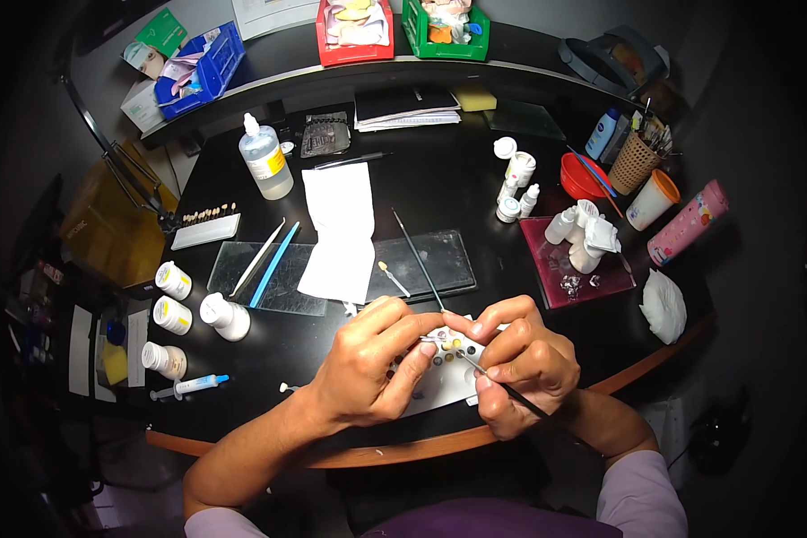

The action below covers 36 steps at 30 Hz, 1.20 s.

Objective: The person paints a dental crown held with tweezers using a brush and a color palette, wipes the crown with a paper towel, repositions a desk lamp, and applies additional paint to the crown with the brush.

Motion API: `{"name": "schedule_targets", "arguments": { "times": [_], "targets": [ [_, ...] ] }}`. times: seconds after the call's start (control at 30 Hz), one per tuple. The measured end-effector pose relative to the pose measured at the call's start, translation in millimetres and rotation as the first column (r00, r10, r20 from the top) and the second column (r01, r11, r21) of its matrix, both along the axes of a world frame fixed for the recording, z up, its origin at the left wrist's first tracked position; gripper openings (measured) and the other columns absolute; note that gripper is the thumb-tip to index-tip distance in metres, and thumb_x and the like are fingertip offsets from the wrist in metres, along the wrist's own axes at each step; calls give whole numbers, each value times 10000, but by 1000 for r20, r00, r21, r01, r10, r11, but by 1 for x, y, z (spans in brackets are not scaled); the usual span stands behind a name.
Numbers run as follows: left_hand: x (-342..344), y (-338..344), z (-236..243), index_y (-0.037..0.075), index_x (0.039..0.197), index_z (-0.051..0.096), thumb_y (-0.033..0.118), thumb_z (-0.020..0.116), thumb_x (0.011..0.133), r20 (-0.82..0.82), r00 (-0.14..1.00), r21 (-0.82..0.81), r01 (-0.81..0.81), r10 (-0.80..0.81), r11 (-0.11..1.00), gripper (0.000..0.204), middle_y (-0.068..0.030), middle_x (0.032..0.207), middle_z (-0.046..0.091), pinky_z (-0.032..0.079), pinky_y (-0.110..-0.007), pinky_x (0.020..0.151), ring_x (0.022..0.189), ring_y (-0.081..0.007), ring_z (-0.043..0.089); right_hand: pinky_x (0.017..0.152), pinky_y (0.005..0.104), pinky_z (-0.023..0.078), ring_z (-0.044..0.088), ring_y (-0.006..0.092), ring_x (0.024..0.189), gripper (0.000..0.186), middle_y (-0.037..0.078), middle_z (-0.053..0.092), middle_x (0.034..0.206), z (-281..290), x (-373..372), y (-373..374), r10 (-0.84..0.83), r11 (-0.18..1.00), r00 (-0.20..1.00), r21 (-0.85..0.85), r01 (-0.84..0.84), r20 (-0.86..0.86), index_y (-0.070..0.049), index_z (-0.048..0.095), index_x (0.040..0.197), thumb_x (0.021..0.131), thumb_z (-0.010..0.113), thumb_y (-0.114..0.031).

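Note:
My left hand (377, 354) is closed in a pinch at the middle front of the desk. Between its fingertips is a small pale piece (435, 339), too small to name. My right hand (529, 368) grips a thin dark-handled brush (518, 400) like a pen, its tip pointing at the pale piece. The two hands nearly meet at the fingers. Below them lies a white palette (439, 394) with several small coloured wells, partly hidden by my hands. Just beyond, a second thin brush (412, 242) rests across a dark glass slab (444, 260).
A white paper towel (339, 229) covers part of the slabs, beside a blue-handled tool (273, 266). White jars (224, 316) and a syringe (197, 386) stand or lie at left. A clear bottle (266, 161) is behind. Small bottles sit on a red tray (556, 278) at right.

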<state>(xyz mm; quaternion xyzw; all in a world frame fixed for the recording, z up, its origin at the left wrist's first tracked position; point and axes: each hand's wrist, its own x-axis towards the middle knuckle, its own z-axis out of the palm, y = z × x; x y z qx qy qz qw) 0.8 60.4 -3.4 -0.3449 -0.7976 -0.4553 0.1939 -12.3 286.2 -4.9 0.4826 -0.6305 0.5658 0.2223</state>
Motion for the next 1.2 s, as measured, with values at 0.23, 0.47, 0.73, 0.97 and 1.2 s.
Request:
{"name": "schedule_targets", "arguments": {
  "times": [0.23, 0.47, 0.73, 0.97, 1.2],
  "targets": [
    [0, -1, 0, -22, 1155, 773, 39, 656, 914, 3, 1000, 1, 9, -9, 1000, 275, -121, 781, 664, 480, -357, 607, 638, -214, 583, 770, 385, 600, 700, 326, 925, 210, 87, 640, 799, -2, 1, -4, -43, 999, 999, 2, 43, -7, -47, 574, 836, 715, 689, 81],
    [1, -1, -1, -14, 1160, 775, 46, 658, 916, 10, 1000, 1, 4, -4, 1000, 277, -121, 766, 650, 472, -362, 603, 625, -216, 569, 755, 384, 593, 707, 327, 919, 225, 87, 643, 801, -2, 1, -6, -65, 998, 998, 2, 65, -21, -46, 575, 840, 712, 694, 96],
    [1, -2, -2, -9, 1157, 781, 32, 653, 912, 18, 1000, 11, 1, -1, 1000, 280, -116, 758, 651, 474, -359, 600, 628, -212, 573, 760, 384, 588, 705, 326, 915, 222, 90, 641, 805, -1, 1, -5, -43, 999, 999, 13, 43, -11, -47, 569, 836, 715, 691, 94],
    [1, 0, -1, -6, 1164, 782, 31, 648, 913, 27, 1000, 16, 6, -6, 1000, 287, -114, 748, 663, 493, -353, 610, 637, -208, 598, 762, 385, 586, 701, 329, 918, 214, 90, 640, 805, -3, 1, -5, -43, 999, 999, 11, 43, -15, -48, 567, 845, 725, 683, 86],
    [8, 1, 4, -5, 1184, 781, 18, 617, 968, 133, 991, 27, -23, 20, 999, 273, -110, 736, 661, 502, -327, 602, 614, -179, 626, 794, 409, 611, 688, 326, 956, 218, 99, 637, 853, -5, 0, -3, -43, 999, 999, 11, 43, -18, -40, 565, 911, 779, 688, 82]
  ]
}}
